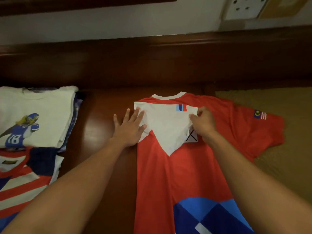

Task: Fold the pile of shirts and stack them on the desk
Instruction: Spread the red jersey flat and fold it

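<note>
Red jersey (185, 174): flat, open left hand (130, 127) pins the fold edge; right hand (204, 124) pinches the white sleeve (165, 125). Pull it taut and square.

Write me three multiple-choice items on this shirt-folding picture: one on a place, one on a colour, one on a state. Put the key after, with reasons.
1. Where does the white shirt with the number 18 print lie, relative to the red shirt?
A. To its left
B. On top of it
C. To its right

2. What colour is the folded-in panel across the red shirt's top?
A. Green
B. White
C. Black

3. How is the left hand?
A. Clenched in a fist
B. Holding a hanger
C. Flat, fingers straight, on the panel's edge

Key:
1 A: it sits at the left of the desk, apart from the red shirt.
2 B: the panel shows white against the red.
3 C: its fingers lie spread on the cloth, while the right hand pinches the panel.
</note>
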Tool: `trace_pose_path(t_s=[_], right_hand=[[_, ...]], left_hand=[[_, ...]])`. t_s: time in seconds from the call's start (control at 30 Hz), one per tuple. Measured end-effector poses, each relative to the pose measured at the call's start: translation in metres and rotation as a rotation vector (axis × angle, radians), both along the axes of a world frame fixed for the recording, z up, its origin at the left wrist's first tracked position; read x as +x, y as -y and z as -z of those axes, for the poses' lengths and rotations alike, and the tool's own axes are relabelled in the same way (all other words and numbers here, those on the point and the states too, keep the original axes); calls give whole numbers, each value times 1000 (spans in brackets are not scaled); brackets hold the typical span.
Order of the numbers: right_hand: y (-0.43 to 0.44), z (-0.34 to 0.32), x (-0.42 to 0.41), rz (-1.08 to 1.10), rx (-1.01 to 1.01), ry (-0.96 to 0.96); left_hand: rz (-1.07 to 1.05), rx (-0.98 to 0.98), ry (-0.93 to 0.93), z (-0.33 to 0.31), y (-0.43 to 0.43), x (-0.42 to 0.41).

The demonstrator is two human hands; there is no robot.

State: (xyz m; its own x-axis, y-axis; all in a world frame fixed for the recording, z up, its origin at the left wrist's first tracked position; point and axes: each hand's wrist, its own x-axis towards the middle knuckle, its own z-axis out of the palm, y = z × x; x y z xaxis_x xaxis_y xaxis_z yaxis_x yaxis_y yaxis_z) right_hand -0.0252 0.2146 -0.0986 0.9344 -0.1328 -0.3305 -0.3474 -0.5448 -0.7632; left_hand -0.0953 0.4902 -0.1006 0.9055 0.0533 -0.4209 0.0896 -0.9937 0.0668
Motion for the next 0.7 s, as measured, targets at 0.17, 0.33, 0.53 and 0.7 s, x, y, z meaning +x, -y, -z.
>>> trace_pose_path(t_s=[0.17, 0.33, 0.53, 0.7], right_hand=[[6, -6, -1, -134, -71, -36], [17, -8, -14, -99, -171, 28], [59, -15, -59, 30, -172, 148], [98, -23, -114, 135, -231, 188]], left_hand=[[-2, 49, 42, 4, -2, 14], [69, 57, 104, 4, -3, 9], [150, 38, 95, -3, -4, 11], [316, -72, 183, -20, 24, 11]])
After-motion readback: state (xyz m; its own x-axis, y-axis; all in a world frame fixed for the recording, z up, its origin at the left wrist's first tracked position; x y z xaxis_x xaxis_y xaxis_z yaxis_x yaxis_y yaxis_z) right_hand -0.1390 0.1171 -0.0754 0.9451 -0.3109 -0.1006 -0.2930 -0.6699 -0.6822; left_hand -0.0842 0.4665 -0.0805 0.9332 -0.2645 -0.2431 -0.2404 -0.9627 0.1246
